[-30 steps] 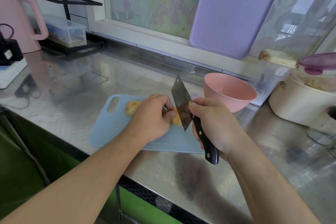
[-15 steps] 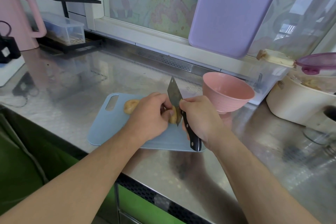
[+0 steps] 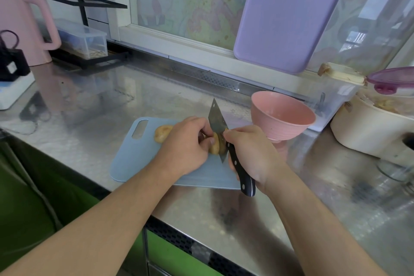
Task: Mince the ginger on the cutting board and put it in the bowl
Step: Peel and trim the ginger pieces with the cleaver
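A knobbly yellow-brown ginger root (image 3: 162,132) lies on the pale blue cutting board (image 3: 136,159). My left hand (image 3: 186,144) grips its middle with curled fingers, hiding most of it. My right hand (image 3: 252,154) grips the black handle of a cleaver (image 3: 216,120), whose blade stands edge-down against the ginger's right end (image 3: 216,147), just right of my left fingertips. An empty pink bowl (image 3: 282,116) stands on the steel counter just past the board's right end.
A lilac board (image 3: 289,13) leans on the window behind the bowl. A cream pot (image 3: 371,127) and clear box (image 3: 336,96) stand at the right. A pink kettle (image 3: 24,27), clear container (image 3: 87,40) and black device (image 3: 12,63) sit far left.
The cleaver has tipped from a raised slant to upright and come down left onto the ginger's right end. My left hand has kept its hold on the ginger.
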